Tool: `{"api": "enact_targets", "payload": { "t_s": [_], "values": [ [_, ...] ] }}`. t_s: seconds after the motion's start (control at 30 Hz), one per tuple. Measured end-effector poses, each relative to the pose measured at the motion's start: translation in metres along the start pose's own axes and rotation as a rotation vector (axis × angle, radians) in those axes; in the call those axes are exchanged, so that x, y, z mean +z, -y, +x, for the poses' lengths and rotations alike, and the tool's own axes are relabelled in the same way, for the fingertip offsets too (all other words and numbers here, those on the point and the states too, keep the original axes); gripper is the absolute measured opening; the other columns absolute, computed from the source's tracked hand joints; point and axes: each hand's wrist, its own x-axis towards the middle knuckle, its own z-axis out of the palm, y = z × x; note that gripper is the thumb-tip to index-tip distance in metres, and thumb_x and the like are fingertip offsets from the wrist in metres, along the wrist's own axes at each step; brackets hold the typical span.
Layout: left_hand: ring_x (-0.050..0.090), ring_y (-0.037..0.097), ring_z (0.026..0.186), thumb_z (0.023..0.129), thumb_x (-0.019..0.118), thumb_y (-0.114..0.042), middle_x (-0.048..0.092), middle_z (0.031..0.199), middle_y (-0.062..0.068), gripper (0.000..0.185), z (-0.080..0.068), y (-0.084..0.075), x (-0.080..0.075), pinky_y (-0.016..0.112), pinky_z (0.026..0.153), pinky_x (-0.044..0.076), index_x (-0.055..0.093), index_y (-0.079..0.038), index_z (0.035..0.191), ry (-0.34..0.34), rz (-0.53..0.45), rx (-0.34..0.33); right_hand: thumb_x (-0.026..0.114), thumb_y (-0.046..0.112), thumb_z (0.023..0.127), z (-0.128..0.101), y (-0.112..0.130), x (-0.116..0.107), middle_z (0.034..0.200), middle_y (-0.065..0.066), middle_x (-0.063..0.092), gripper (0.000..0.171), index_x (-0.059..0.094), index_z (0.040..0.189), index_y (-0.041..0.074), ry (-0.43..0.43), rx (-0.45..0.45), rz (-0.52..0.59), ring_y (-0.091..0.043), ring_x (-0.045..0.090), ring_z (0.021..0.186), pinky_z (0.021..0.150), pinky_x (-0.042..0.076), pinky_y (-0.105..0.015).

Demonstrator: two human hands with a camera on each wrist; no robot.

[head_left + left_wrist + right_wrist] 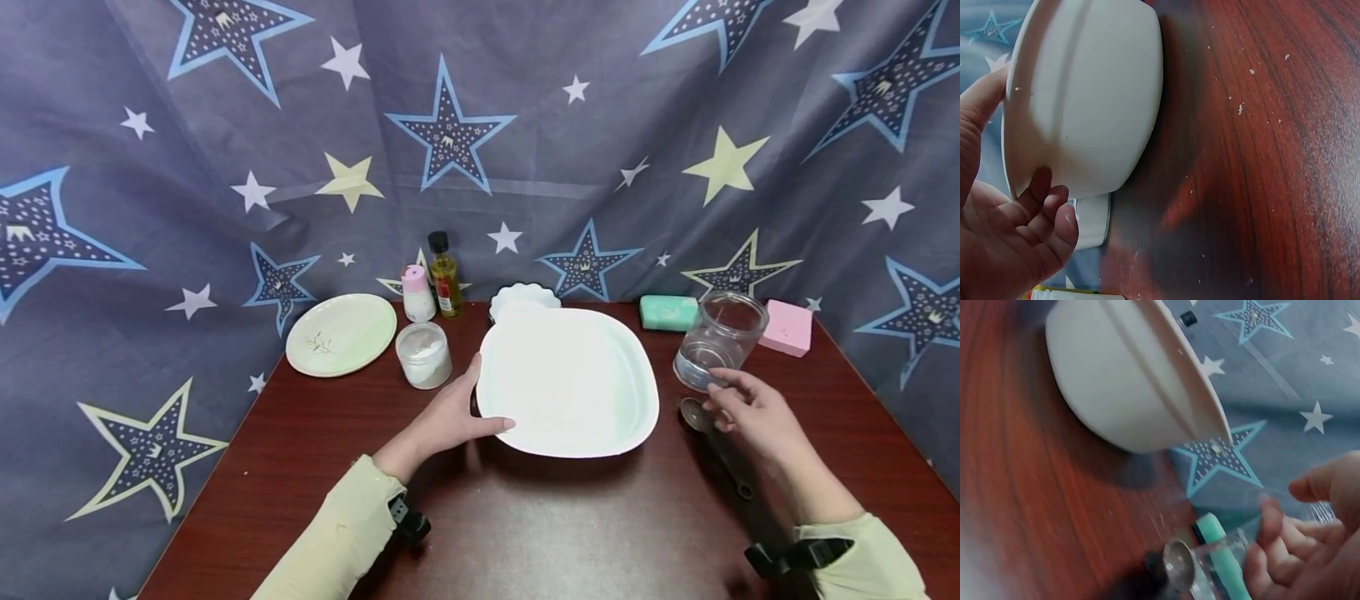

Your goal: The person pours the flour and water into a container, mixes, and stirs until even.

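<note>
A white oval basin (570, 383) stands at the middle of the table. My left hand (450, 412) holds its left end, thumb over the rim and fingers curled under it, as the basin's outer wall (1104, 106) shows in the left wrist view. To the right, my right hand (757, 417) hovers with loosely bent fingers and nothing in them. Its fingertips overlap the lower part of a clear jar (731, 329) in the head view. Below that hand lies a dark measuring spoon (693, 414), its bowl toward the jar.
Left of the basin are a pale plate (341, 333) and a lidded jar of white powder (423, 357). Behind them stand a pink-capped shaker (417, 300) and an oil bottle (446, 283). A scalloped white dish (525, 296), green block (667, 313) and pink block (787, 327) line the back.
</note>
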Motion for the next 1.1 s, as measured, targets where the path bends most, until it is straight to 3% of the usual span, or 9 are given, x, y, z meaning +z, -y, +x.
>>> {"api": "enact_targets", "payload": {
  "t_s": [0.13,0.23,0.37,0.47,0.57,0.7,0.83,1.1],
  "values": [
    [0.032,0.017,0.139,0.075,0.081,-0.046,0.023,0.158,0.014,0.118,0.0,0.0,-0.001,0.037,0.11,0.03,0.006,-0.005,0.156,0.004,-0.009,-0.001,0.063,0.016,0.095,0.004,0.003,-0.013,0.07,0.01,0.057,0.022,0.053,0.111,0.003,-0.197,0.026,-0.112,-0.008,0.053,0.053,0.051,0.047,-0.023],
    [0.033,0.016,0.138,0.076,0.081,-0.046,0.023,0.158,0.013,0.118,-0.001,0.0,-0.002,0.037,0.109,0.031,0.006,-0.005,0.157,0.004,-0.015,0.009,0.068,0.025,0.092,0.013,0.005,-0.019,0.087,-0.001,0.06,0.05,0.045,0.124,-0.005,-0.277,0.071,-0.248,-0.004,0.052,0.061,0.053,0.047,-0.021],
    [0.034,0.016,0.138,0.076,0.081,-0.047,0.023,0.158,0.012,0.117,-0.001,0.0,-0.002,0.037,0.108,0.032,0.006,-0.007,0.157,0.01,-0.02,0.018,0.07,0.033,0.089,0.028,0.003,-0.027,0.126,-0.029,0.048,0.082,0.026,0.144,-0.008,-0.279,0.08,-0.381,-0.023,0.056,0.094,0.063,0.045,-0.019],
    [0.033,0.016,0.139,0.076,0.081,-0.047,0.021,0.159,0.012,0.118,-0.002,0.0,-0.002,0.037,0.109,0.032,0.006,-0.007,0.157,0.019,-0.027,0.015,0.072,0.036,0.088,0.039,0.0,-0.031,0.139,-0.037,0.037,0.095,0.015,0.149,-0.008,-0.245,0.062,-0.436,-0.045,0.047,0.113,0.071,0.043,-0.027],
    [0.031,0.016,0.14,0.075,0.081,-0.047,0.019,0.159,0.011,0.118,-0.002,-0.001,-0.003,0.037,0.109,0.031,0.005,-0.008,0.157,0.024,-0.04,0.008,0.073,0.037,0.087,0.048,-0.002,-0.032,0.143,-0.039,0.032,0.102,0.007,0.151,-0.007,-0.203,0.047,-0.426,-0.051,0.042,0.121,0.085,0.046,-0.046],
    [0.031,0.016,0.14,0.075,0.082,-0.046,0.019,0.16,0.01,0.119,-0.002,-0.001,-0.003,0.038,0.109,0.031,0.005,-0.008,0.157,0.025,-0.056,0.021,0.077,0.034,0.084,0.06,-0.007,-0.03,0.147,-0.037,0.024,0.108,0.003,0.152,-0.003,-0.18,0.037,-0.354,-0.053,0.032,0.128,0.101,0.03,-0.064],
    [0.029,0.015,0.14,0.074,0.083,-0.046,0.016,0.16,0.01,0.12,-0.002,-0.001,-0.002,0.036,0.109,0.031,0.004,-0.008,0.157,0.031,-0.05,0.025,0.081,0.031,0.081,0.068,-0.014,-0.027,0.15,-0.035,0.019,0.113,0.0,0.153,0.0,-0.203,0.039,-0.302,-0.051,0.024,0.134,0.106,0.021,-0.063],
    [0.025,0.014,0.142,0.073,0.083,-0.047,0.012,0.161,0.01,0.123,-0.003,-0.003,-0.003,0.035,0.111,0.028,0.002,-0.007,0.157,0.039,-0.036,0.023,0.082,0.031,0.079,0.078,-0.021,-0.022,0.152,-0.032,0.018,0.118,-0.006,0.154,0.007,-0.258,0.059,-0.258,-0.048,0.021,0.137,0.11,0.018,-0.058]
  ]
}}
